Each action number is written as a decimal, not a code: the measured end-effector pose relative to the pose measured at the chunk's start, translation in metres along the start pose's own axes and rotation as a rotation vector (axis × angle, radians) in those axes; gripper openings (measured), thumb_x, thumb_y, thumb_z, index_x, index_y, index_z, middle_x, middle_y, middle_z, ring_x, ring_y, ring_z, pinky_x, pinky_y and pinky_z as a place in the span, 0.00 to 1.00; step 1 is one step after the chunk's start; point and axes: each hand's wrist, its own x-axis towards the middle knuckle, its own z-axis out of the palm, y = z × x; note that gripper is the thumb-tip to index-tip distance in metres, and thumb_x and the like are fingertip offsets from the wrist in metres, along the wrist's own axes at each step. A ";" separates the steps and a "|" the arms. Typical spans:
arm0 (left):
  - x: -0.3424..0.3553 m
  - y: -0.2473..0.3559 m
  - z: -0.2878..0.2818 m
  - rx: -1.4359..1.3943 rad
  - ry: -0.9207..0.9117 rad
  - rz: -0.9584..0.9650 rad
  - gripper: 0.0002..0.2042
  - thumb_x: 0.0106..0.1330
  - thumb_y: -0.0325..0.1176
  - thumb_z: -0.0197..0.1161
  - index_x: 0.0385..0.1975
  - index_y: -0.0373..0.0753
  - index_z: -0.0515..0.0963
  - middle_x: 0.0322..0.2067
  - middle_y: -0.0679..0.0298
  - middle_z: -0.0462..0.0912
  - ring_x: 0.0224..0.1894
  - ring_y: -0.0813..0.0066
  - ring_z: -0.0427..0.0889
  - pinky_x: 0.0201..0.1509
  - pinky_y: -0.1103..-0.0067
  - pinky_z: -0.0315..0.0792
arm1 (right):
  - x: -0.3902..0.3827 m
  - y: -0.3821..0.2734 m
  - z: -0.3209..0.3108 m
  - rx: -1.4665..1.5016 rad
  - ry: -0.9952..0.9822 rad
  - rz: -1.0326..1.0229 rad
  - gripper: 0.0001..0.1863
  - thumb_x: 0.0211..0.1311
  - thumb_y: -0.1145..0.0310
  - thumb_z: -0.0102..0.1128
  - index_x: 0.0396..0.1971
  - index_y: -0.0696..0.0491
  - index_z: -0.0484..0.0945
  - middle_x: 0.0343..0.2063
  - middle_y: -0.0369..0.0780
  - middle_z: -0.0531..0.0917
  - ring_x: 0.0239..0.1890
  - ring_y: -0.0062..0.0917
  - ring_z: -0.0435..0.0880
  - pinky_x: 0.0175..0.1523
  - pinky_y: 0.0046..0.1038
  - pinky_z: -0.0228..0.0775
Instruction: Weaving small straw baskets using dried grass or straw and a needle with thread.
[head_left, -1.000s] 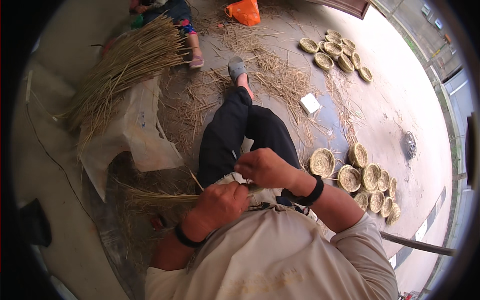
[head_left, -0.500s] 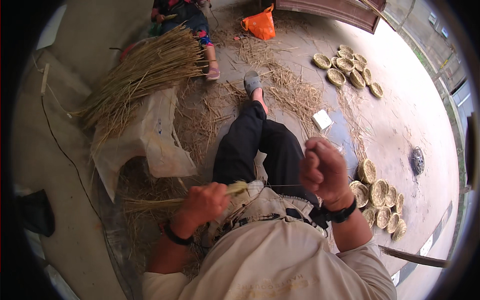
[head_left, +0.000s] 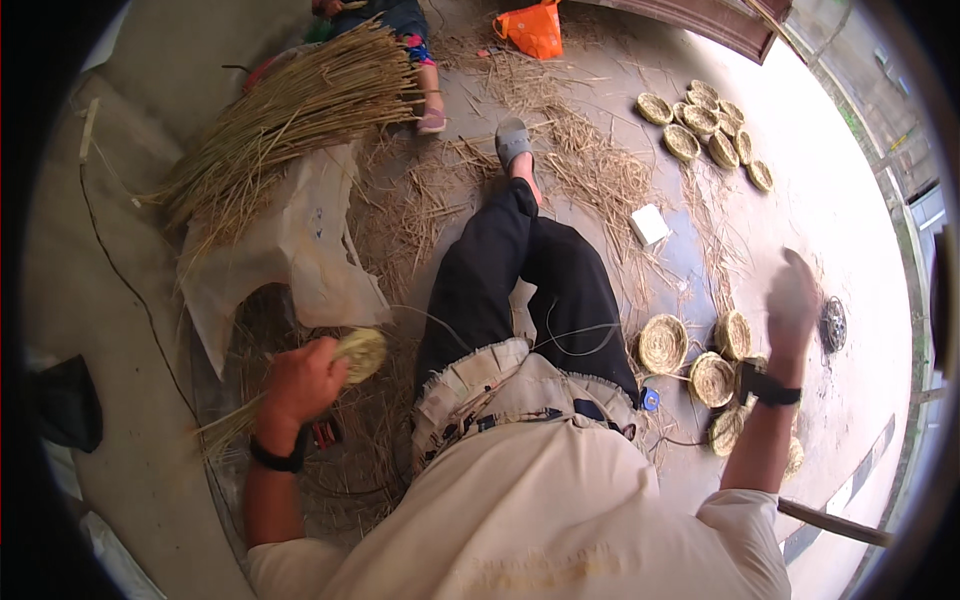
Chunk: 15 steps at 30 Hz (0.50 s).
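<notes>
My left hand (head_left: pixel 303 384) is closed around a small coiled straw piece (head_left: pixel 364 354), greenish-yellow and round, held out to the left of my lap. Loose straw ends (head_left: pixel 228 428) trail from it below the hand. My right hand (head_left: pixel 792 300) is raised far out to the right, above the woven baskets; motion smears its fingers, so their grip is unclear. A thin pale cord (head_left: pixel 578 352) loops across my thighs, and part of it shows near the coiled piece. A woven straw basket (head_left: pixel 662 344) lies beside my right knee.
A large straw bundle (head_left: pixel 300 110) rests on a sheet-covered stand (head_left: pixel 330 270) to the left. Several baskets (head_left: pixel 700 120) lie at the far right. A white box (head_left: pixel 649 225), an orange bag (head_left: pixel 533 30), scattered straw (head_left: pixel 590 165) and another person's leg (head_left: pixel 430 90) are ahead.
My left hand has moved left and down with the coiled straw piece. My right hand has swung outward to the right. The cord, taut between the hands before, now lies slack in loops.
</notes>
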 end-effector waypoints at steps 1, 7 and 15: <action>0.009 0.024 0.001 -0.119 -0.069 0.063 0.09 0.69 0.37 0.65 0.36 0.39 0.77 0.30 0.52 0.85 0.33 0.45 0.86 0.35 0.57 0.79 | -0.014 0.005 0.029 -0.133 -0.187 -0.056 0.18 0.80 0.64 0.54 0.58 0.60 0.80 0.23 0.26 0.71 0.18 0.06 0.59 0.21 0.13 0.47; 0.042 0.129 0.012 -0.584 -0.141 0.422 0.19 0.67 0.36 0.67 0.55 0.35 0.81 0.41 0.48 0.89 0.40 0.47 0.89 0.42 0.61 0.83 | -0.157 -0.006 0.230 0.170 -1.173 0.123 0.27 0.82 0.58 0.54 0.68 0.63 0.72 0.60 0.49 0.83 0.61 0.33 0.82 0.67 0.30 0.71; 0.055 0.135 0.042 -0.687 -0.172 0.462 0.21 0.64 0.29 0.65 0.58 0.32 0.79 0.42 0.45 0.88 0.40 0.46 0.90 0.44 0.64 0.84 | -0.127 0.033 0.155 -0.414 -1.536 0.436 0.21 0.79 0.56 0.59 0.53 0.60 0.84 0.39 0.40 0.89 0.42 0.24 0.85 0.50 0.27 0.79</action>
